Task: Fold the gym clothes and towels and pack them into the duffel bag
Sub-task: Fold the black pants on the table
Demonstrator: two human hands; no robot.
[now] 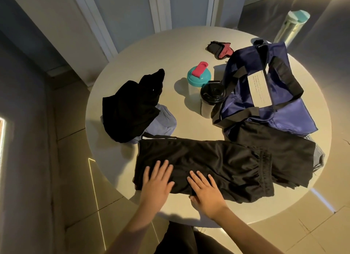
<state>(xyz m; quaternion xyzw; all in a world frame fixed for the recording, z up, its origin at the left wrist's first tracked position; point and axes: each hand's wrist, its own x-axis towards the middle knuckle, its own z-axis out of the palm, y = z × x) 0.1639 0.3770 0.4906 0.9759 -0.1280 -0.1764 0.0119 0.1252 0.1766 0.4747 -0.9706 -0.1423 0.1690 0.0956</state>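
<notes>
Black track pants (217,163) with a white stripe lie flat across the near side of the round table (132,51), waistband to the right. My left hand (157,180) presses flat on their left part, fingers straight. Beside it my right hand (205,190) lies flat on the near edge of the pants, thumb at the hem. A navy duffel bag (265,94) with black straps sits at the right, its near end overlapped by another dark garment (280,149). A crumpled black garment (130,108) rests on a light blue towel (162,121) at the left.
Two shaker bottles stand mid-table: one with a teal lid (198,77), one with a black lid (212,96). Black-and-red gloves (219,49) lie at the far side. A tall pale bottle (291,26) stands behind the bag. Tiled floor surrounds the table.
</notes>
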